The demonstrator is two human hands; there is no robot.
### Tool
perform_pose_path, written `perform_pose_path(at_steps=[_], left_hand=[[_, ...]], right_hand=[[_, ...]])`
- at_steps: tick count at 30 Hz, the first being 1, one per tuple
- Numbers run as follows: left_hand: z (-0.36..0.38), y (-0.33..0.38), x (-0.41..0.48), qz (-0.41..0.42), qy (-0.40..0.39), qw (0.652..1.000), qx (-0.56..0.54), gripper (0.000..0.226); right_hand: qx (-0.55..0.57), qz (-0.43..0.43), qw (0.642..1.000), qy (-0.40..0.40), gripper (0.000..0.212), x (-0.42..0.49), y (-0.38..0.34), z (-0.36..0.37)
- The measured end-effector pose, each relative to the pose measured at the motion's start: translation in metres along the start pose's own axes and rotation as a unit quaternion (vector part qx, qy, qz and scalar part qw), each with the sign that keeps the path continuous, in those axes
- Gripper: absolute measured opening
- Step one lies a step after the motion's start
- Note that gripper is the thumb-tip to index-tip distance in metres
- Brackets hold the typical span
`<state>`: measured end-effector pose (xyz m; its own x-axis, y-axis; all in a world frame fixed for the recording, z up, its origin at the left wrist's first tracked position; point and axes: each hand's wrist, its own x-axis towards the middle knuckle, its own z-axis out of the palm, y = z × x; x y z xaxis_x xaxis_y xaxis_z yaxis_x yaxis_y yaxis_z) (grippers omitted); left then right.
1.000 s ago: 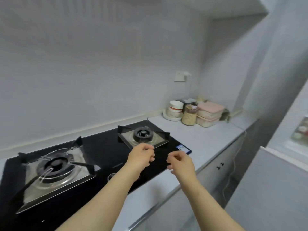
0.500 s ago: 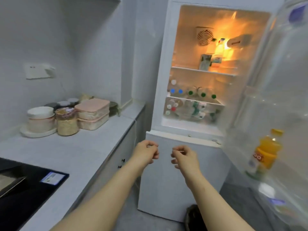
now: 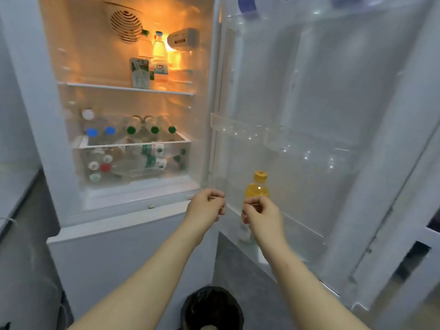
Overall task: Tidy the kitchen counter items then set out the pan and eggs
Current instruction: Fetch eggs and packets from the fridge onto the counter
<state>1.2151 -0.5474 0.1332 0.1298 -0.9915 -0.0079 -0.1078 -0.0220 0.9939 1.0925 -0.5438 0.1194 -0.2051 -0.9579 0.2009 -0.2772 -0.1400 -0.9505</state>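
Eggs do not show anywhere in the open fridge (image 3: 90, 55): its lit shelves hold bottles (image 3: 152, 160) and a carton (image 3: 140, 72), so I cannot tell where they are. The left hand (image 3: 206, 207) and right hand (image 3: 260, 214) hover at the doorway, fingers (image 3: 215, 197) curled closed and holding nothing, probably ready to search. An orange juice bottle (image 3: 258, 188) stands in the door (image 3: 333, 91) rack, just behind the right hand.

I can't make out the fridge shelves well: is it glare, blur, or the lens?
Head view: the lamp floods the top shelf orange, washing out the bottle beside it; the drawer below looks soft and hazy; the open door at right is smeared and bowed by the wide lens.
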Motion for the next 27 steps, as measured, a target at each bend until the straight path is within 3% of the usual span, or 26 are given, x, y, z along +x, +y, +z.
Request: perform_pose_path(at_steps=[8,12,14,17,19,22,24,27], left_hand=[[0.052,-0.007,0.015,0.052,-0.014,0.997,0.059,0.014],[0.055,-0.02,0.018,0.068,0.01,0.991,0.118,0.01],[0.056,-0.027,0.017,0.133,-0.019,0.977,0.167,0.014],[0.066,-0.025,0.013,0.248,-0.192,0.907,0.282,0.026],[0.082,-0.021,0.019,0.245,-0.272,0.87,0.33,0.033],[0.102,-0.017,0.036,0.183,-0.269,0.848,0.419,0.036],[0.118,-0.016,0.045,0.154,-0.271,0.796,0.519,0.037],[0.137,-0.013,0.048,0.14,-0.304,0.691,0.641,0.031]], right_hand=[[-0.094,0.027,0.994,0.053,0.02,0.013,0.025,-0.054],[-0.187,0.049,0.981,0.006,0.013,0.022,0.041,-0.062],[-0.271,0.065,0.96,-0.035,0.019,0.03,0.052,-0.064],[-0.379,0.121,0.906,-0.144,0.026,0.039,0.058,-0.064],[-0.45,0.147,0.853,-0.221,0.033,0.046,0.059,-0.066],[-0.535,0.158,0.788,-0.259,0.038,0.051,0.059,-0.069],[-0.566,0.158,0.764,-0.267,0.037,0.052,0.06,-0.074],[-0.609,0.158,0.731,-0.265,0.039,0.051,0.06,-0.081]])
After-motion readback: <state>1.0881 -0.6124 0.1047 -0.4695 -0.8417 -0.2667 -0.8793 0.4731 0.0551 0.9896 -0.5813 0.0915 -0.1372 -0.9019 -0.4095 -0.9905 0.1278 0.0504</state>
